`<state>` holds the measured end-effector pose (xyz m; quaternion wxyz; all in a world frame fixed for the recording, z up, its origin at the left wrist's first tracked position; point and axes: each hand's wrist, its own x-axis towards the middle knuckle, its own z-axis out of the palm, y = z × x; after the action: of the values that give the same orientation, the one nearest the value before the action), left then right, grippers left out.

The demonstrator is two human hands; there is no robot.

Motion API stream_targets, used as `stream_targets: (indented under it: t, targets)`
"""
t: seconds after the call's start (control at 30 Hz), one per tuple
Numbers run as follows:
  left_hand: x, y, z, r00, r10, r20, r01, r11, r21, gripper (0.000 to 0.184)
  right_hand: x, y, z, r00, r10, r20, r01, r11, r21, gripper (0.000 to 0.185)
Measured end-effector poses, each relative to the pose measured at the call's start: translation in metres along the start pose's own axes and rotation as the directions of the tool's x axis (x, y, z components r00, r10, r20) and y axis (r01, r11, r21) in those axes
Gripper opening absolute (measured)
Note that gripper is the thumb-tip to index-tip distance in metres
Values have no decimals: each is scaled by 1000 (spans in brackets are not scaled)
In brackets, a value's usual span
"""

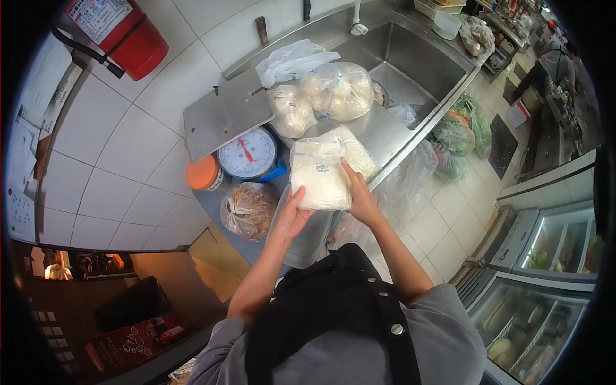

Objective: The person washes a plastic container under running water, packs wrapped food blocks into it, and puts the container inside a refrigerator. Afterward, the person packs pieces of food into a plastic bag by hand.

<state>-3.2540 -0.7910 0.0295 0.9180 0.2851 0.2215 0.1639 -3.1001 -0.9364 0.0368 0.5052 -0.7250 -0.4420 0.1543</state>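
Between my hands is a white, block-shaped plastic package (pixel 321 183) with a small printed label. My left hand (pixel 295 215) grips its lower left edge, and my right hand (pixel 360 196) holds its right side. Another pale package (pixel 353 149) lies just behind it on the steel counter. Clear bags of round white items (pixel 343 90) stand farther back, beside a smaller knotted bag (pixel 290 110). Left of the package is a dial scale (pixel 248 153) with a blue body. Below my hands sits a clear plastic container (pixel 308 236), partly hidden by my left arm.
A bag of brown contents (pixel 247 210) and an orange-lidded jar (pixel 206 173) stand left. The steel sink (pixel 410 61) is behind. Bagged vegetables (pixel 459 131) sit right, near the floor. A fire extinguisher (pixel 131 42) hangs upper left. Another person (pixel 556 64) is far right.
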Motion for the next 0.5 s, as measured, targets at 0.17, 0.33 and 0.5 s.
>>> stream_targets:
  t: [0.17,0.33,0.5]
  targets:
    - [-4,-3,2,1000,-24,14,24,999,-29,53,-16,4,4,1000,-14,26,13,999,35,96]
    - [-7,-15,-2,997,2,74,3,998,-55,57,-29,1,1,1000,-17,3,17,1000,22,102]
    - [-16,-13,4,995,1,104,7,997,-83,57,-35,2,0,993,-109,-52,111,993,34,104]
